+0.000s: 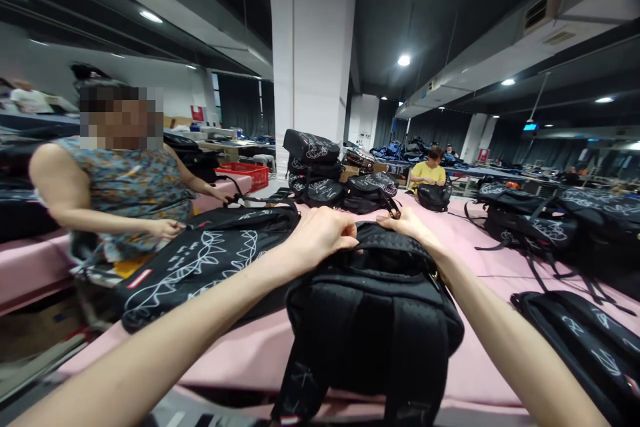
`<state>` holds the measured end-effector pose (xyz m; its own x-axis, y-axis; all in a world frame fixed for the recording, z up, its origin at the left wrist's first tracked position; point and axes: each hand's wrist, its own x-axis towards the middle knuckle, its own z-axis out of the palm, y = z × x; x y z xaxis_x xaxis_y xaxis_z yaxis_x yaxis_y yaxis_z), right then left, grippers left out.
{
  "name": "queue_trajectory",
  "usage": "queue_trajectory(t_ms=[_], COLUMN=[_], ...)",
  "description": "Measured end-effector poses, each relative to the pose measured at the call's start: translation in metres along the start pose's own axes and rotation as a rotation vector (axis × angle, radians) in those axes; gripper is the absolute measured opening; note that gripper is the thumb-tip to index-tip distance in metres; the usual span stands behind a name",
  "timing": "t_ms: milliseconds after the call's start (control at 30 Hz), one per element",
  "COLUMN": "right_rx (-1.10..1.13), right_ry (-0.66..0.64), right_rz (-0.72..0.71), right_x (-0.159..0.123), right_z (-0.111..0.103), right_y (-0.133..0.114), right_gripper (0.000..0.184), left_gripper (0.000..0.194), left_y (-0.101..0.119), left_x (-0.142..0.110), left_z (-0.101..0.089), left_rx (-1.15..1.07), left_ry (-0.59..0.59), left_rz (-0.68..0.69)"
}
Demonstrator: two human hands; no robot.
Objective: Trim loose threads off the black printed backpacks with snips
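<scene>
A black backpack point(370, 333) stands in front of me, its padded back and shoulder straps turned toward me. My left hand point(325, 233) is closed on the far top edge of the backpack, on the left, fingers curled down. Opposite it, my right hand point(407, 225) pinches the top edge on the right, where a short dark strap end sticks up by the fingers. A carry handle loop arches between me and both hands. What lies on the backpack's far side is hidden.
Left, a co-worker point(130, 193) handles another black backpack point(200, 267) with white scribbles. Stacked backpacks point(315, 167) stand ahead by a pillar point(313, 40). More bags point(530, 220) lie right on the pink tabletop point(480, 360). A person in yellow point(427, 173) sits farther off.
</scene>
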<state>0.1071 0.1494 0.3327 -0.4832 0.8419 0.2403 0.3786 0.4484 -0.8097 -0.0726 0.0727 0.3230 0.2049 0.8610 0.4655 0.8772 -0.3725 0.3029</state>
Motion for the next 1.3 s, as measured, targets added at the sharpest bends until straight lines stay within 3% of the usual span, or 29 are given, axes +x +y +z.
queue_trajectory(t_ms=[100,333,567,700,800,933,1067,1200,1300], right_rx=[0.085,0.025,-0.081,-0.055,-0.1,-0.304,-0.632,-1.038,-1.202], right_ry=[-0.026,-0.038,-0.113,-0.169,-0.131,0.024,0.202,0.217,0.206], right_rz=[-0.082,-0.048,-0.106,-0.142,-0.181,-0.299,-0.465,-0.754,-0.904], right_x=[0.001,-0.007,-0.029,-0.03,-0.031,-0.036,-0.047,-0.053,-0.054], right_z=[-0.002,-0.004,-0.008,-0.003,0.0,-0.003,-0.011,-0.015,-0.014], right_y=[0.002,-0.007,-0.022,-0.016,-0.01,-0.005,-0.01,-0.024,-0.031], right_gripper=[0.035,0.039,0.039,0.039,0.038,0.029,0.038,0.014,0.015], left_gripper=[0.007,0.014,0.011,0.015,0.019,0.013,0.016,0.017,0.018], left_y=[0.012,0.019,0.017,0.033,0.04,0.034,0.029,0.029,0.028], left_x=[-0.005,-0.012,-0.021,-0.041,-0.049,-0.048,-0.046,-0.047,-0.048], left_z=[0.0,0.003,0.0,0.003,0.007,0.01,0.013,0.017,0.019], left_rx=[0.19,0.31,0.055,0.112,0.131,-0.104,-0.318,-0.377,-0.39], left_ry=[0.028,0.018,-0.042,0.072,0.099,0.154,0.251,0.33,0.362], left_rz=[0.025,-0.151,-0.026,0.086,0.138,-0.018,-0.08,-0.078,-0.065])
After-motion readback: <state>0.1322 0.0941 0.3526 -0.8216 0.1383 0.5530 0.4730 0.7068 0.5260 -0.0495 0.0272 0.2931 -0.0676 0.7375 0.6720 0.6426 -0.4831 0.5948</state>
